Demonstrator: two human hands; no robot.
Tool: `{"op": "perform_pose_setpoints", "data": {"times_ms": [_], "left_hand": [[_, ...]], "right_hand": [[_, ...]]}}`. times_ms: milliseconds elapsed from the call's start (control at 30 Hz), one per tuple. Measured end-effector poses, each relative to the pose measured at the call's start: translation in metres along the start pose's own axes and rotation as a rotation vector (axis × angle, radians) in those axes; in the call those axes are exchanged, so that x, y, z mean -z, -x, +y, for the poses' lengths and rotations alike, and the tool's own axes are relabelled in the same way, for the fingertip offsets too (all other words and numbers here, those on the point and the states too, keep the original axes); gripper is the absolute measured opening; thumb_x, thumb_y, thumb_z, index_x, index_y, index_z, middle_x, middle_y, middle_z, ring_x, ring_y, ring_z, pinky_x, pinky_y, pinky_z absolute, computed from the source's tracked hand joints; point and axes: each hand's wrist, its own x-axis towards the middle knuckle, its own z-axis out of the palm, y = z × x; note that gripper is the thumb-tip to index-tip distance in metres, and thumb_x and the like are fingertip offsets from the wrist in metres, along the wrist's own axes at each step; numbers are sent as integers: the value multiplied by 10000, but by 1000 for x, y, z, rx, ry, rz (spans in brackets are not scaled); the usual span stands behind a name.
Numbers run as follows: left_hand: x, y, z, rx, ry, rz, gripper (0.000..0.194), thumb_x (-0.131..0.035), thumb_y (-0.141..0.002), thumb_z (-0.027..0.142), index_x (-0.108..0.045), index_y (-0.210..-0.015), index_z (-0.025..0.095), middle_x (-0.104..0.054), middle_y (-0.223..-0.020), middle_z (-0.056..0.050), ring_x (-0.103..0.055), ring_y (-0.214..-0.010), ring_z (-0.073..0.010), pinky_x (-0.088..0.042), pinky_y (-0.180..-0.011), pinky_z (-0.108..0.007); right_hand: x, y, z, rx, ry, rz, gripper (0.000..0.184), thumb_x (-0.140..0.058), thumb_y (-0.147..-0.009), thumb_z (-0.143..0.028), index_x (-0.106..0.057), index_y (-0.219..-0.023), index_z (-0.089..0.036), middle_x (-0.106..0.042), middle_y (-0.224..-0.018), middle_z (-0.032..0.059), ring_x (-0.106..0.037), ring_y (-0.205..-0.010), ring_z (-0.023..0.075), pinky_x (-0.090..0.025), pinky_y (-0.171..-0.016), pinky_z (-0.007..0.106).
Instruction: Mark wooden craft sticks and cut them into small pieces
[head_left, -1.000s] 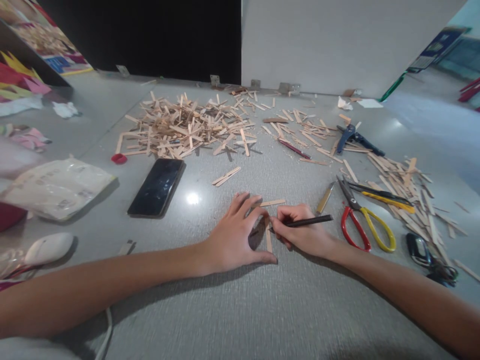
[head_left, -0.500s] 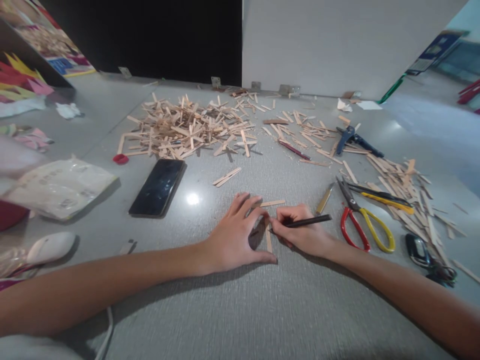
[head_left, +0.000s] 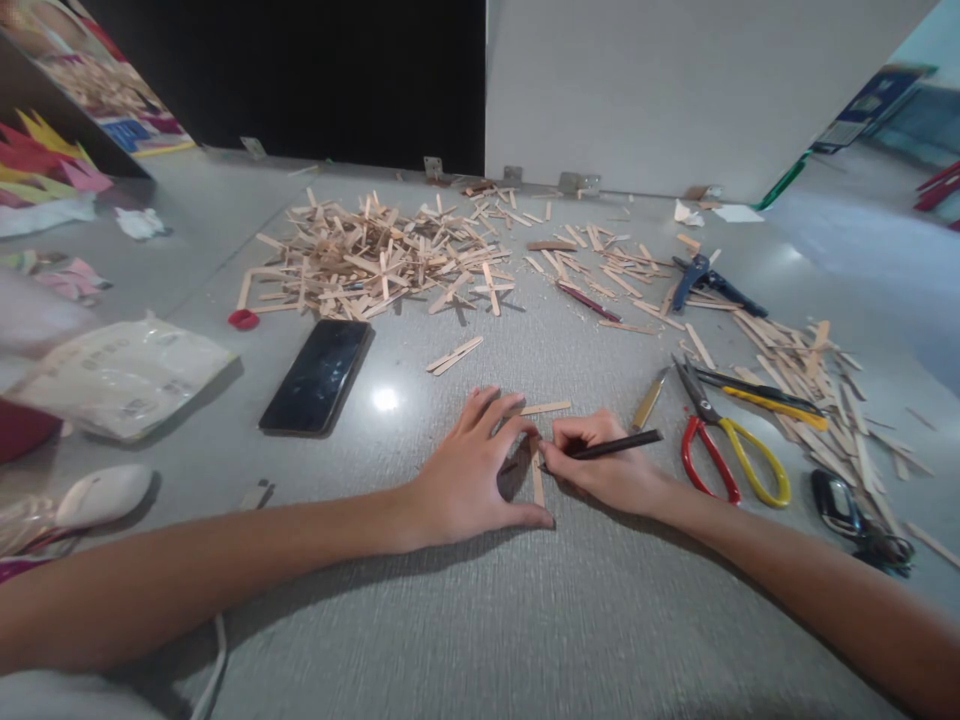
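My left hand (head_left: 466, 468) rests on the grey table, thumb and index finger curved around the two ends of an upright-lying wooden craft stick (head_left: 538, 485), steadying it. Another craft stick (head_left: 546, 408) lies crosswise beyond it, its left end under my left fingers. My right hand (head_left: 600, 462) is closed on a slim black pen (head_left: 619, 444), its tip hidden or too small to make out beside the steadied stick. Just right of that hand lies a cutter blade-like tool (head_left: 649, 400), and farther right are scissors (head_left: 712, 430) with red and yellow handles.
A big heap of craft sticks (head_left: 375, 255) lies at the back, with more sticks (head_left: 851, 420) at right. A phone (head_left: 316, 378), a plastic packet (head_left: 127, 375) and a white mouse (head_left: 105, 495) are left. Blue pliers (head_left: 691, 280), a yellow-black cutter (head_left: 776, 400) and keys (head_left: 885, 548) lie right.
Almost nothing differs. Both hands hold the same places at the stick, and the view has shifted very slightly.
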Motion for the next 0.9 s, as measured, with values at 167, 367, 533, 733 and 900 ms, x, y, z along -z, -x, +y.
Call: {"op": "perform_pose_setpoints", "data": {"times_ms": [167,367,533,733,900], "left_hand": [[-1,0,0,3,11,1,877,-946,-641,753,-648,-1311,273,-486,-1645,-155,-285,-1619,-486,-241,-1310,-734],[-1,0,0,2,8,3,883,-948,-634,757,-646,-1305,269,-491,-1638,-156,-302,-1610,-487,-239,-1313,-732],[0,0,0,4,10,-8,880,-945,-642,755,-642,-1307,266,-484,-1645,-160,-279,-1620,-488,-239,-1312,-734],[0,-1,2,9,-7,-15,891,-951,-635,752,-632,-1302,254,-486,-1646,-166,-280,-1620,-497,-229,-1317,-734],[0,0,1,2,-14,-15,895,-949,-645,749,-626,-1311,247,-480,-1649,-174,-274,-1622,-497,-235,-1316,-732]], "right_hand": [[1,0,0,8,25,-9,450,-619,-948,-420,-423,-583,-244,-408,-479,-64,-336,-476,95,-248,-459,260],[1,0,0,20,39,-21,435,-607,-936,-401,-415,-580,-241,-385,-501,-64,-317,-501,98,-246,-485,273],[1,-1,-1,43,41,-22,400,-578,-918,-351,-401,-576,-240,-359,-523,-68,-296,-516,98,-249,-503,278],[-2,1,-1,68,47,12,400,-568,-937,-342,-395,-588,-247,-366,-517,-71,-302,-502,99,-260,-505,283],[-2,2,-1,32,58,4,420,-587,-966,-382,-422,-602,-248,-414,-490,-64,-338,-486,102,-269,-493,276]]}}
